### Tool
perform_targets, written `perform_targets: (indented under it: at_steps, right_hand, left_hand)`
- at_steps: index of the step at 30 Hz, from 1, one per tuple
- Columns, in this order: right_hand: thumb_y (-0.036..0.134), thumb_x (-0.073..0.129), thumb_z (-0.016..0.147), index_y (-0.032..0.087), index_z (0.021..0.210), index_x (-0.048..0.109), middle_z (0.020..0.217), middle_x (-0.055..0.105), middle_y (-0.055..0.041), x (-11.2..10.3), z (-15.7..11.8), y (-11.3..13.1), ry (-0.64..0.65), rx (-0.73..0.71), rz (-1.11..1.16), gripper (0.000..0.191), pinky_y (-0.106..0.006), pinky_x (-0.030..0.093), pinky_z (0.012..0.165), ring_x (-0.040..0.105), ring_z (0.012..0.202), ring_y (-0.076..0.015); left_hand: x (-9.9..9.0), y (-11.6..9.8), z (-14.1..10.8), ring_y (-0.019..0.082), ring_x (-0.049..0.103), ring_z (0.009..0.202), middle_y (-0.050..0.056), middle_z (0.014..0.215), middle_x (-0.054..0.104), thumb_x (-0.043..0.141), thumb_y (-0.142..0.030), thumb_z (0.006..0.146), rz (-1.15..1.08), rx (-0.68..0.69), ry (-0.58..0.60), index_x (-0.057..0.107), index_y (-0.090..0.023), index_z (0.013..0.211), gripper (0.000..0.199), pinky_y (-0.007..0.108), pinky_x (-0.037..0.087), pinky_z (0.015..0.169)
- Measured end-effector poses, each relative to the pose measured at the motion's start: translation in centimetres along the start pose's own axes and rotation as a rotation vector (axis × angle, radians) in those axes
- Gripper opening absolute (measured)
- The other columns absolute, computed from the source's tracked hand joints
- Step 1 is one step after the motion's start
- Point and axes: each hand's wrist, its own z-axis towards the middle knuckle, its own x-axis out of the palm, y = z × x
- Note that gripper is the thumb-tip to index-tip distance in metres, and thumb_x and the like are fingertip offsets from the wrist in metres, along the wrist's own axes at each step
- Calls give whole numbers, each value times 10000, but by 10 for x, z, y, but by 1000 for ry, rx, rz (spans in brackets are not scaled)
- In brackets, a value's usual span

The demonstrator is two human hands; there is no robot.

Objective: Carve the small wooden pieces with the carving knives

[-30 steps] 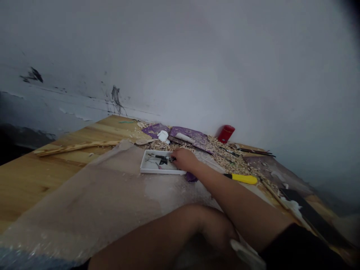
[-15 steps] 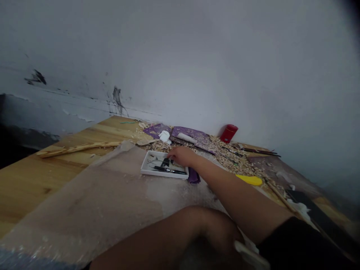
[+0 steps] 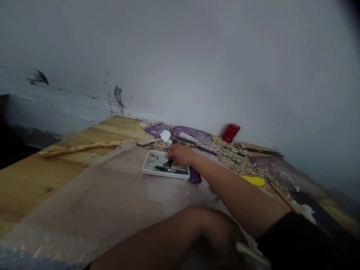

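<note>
My right hand (image 3: 181,154) reaches into a shallow white box (image 3: 161,174), its fingers curled down and closed on a small black piece (image 3: 168,163). The hand hides part of that piece, so its kind is unclear. Along the box's front side lies a black pen-like tool (image 3: 171,170) with a thin tip; small thin bits lie behind it. At the bottom, my left hand (image 3: 221,230) is dark and bent under its wrist, closed around a pale bar-like piece (image 3: 251,255) with a rounded end. Most of that piece is out of sight.
Wood shavings (image 3: 233,157) cover the back of the table around purple cloth (image 3: 194,133). A red container (image 3: 231,133) stands by the wall. To the right lie a yellow object (image 3: 254,180) and thin dark sticks (image 3: 264,151). A carved wooden stick (image 3: 78,148) lies left; translucent sheeting (image 3: 92,202) spreads in front.
My right fingers have closed lower over the black piece, and less of it shows now. The view has shifted slightly. My left hand stays much the same.
</note>
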Motion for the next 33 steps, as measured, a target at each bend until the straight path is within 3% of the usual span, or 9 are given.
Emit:
perform_targets:
  at_steps: [5, 20, 25, 33]
  right_hand:
    - [287, 633, 682, 205, 900, 667, 908, 630, -66, 0, 4, -7, 56, -25, 35, 235, -241, 355, 722, 537, 870, -190]
    - [331, 669, 662, 178, 793, 657, 891, 610, -70, 11, 8, -11, 57, 12, 75, 202, -228, 357, 698, 539, 878, -189]
    - [339, 656, 682, 181, 860, 643, 951, 586, -70, 11, 2, -11, 29, 23, 92, 239, -228, 352, 731, 518, 914, -180]
    - [353, 681, 641, 190, 795, 645, 877, 612, -53, 15, 1, -17, 28, 58, 111, 228, -226, 340, 639, 539, 836, -184]
  left_hand:
    - [-6, -7, -2, 170, 589, 826, 26, 877, 603, 625, -239, 644, -17, -37, 67, 572, -119, 988, 368, 260, 433, 769]
    - [-8, -11, -4, 158, 593, 816, 34, 894, 621, 634, -167, 635, -25, -20, 41, 577, -92, 969, 347, 243, 437, 741]
    - [-8, -12, -6, 158, 592, 828, 30, 904, 628, 620, -205, 658, -22, -14, 18, 579, -105, 996, 355, 246, 432, 757]
    - [-7, -10, -4, 159, 598, 783, 7, 813, 624, 643, -156, 610, -37, 34, -15, 600, -110, 896, 293, 255, 450, 728]
